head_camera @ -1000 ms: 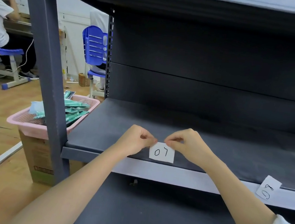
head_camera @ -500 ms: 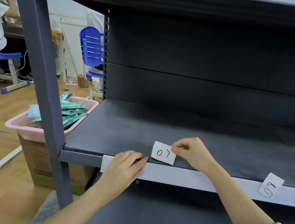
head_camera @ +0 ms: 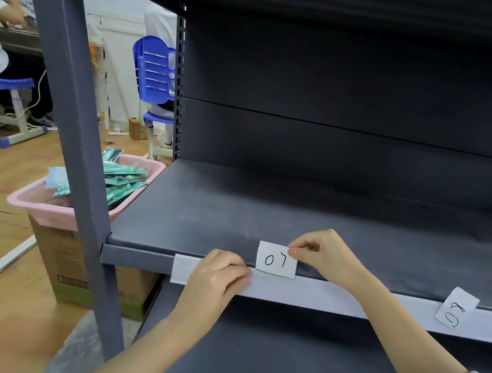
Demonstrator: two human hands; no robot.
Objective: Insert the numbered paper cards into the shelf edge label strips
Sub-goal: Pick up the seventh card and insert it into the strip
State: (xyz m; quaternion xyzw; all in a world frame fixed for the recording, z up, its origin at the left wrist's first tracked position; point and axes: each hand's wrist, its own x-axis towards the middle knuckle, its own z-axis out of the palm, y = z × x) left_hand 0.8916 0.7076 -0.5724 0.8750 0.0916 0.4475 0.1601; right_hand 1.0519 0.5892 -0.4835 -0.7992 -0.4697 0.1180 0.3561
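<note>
A white paper card marked "07" (head_camera: 276, 259) stands at the top edge of the pale label strip (head_camera: 333, 300) that runs along the front of the dark shelf (head_camera: 296, 225). My right hand (head_camera: 323, 254) pinches the card's upper right corner. My left hand (head_camera: 216, 277) grips the strip just left of the card, fingers curled over its top edge. A second card marked "08" (head_camera: 455, 307) sits tilted in the strip at the far right.
A grey shelf upright (head_camera: 68, 117) stands at the left. Behind it a pink basket (head_camera: 46, 205) of green packets rests on a cardboard box (head_camera: 68, 272). Blue chairs and a seated person are on the wooden floor beyond. A lower shelf lies below the strip.
My left hand let go of the card and dropped to grip the label strip. My right hand lowered the "07" card to the strip's top edge.
</note>
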